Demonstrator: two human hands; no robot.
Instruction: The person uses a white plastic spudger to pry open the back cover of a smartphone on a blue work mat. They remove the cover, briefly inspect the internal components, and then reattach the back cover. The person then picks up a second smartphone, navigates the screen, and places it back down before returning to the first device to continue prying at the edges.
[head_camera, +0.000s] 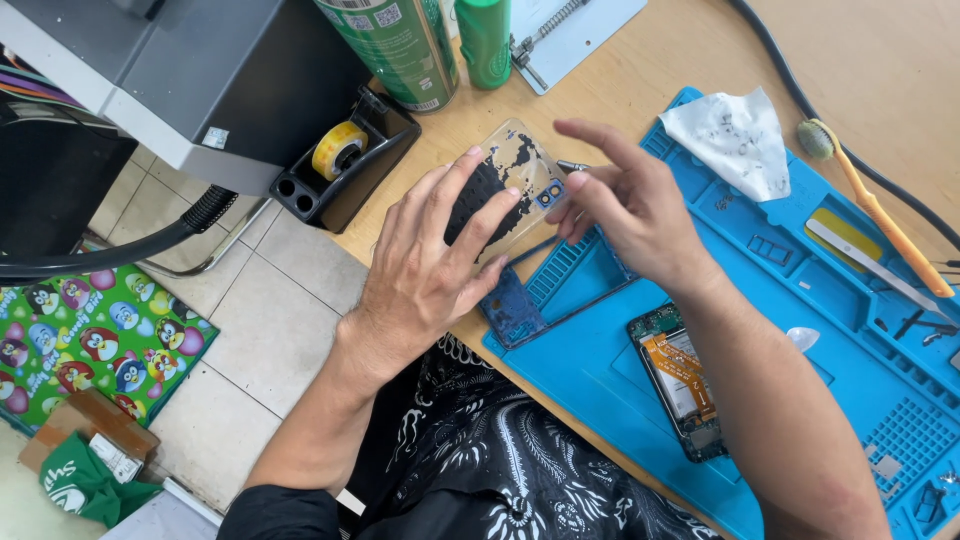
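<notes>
Both hands grip a clear phone back cover (508, 180) (black adhesive patches on it): left hand (430, 265) fingers pressed over it, right hand (625, 205) pinching its camera end. Its long axis runs diagonally, above the table (620, 70) by the blue mat (800, 300), near a tape dispenser (345, 160).

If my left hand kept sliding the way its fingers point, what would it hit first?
Probably the green can: the left hand, resting on the clear phone back cover, points toward it. Depth is unclear.

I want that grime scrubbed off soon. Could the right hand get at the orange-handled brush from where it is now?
Probably yes: the right hand pinches a small tool, but the brush lies uncovered on the blue mat beyond it.
</notes>
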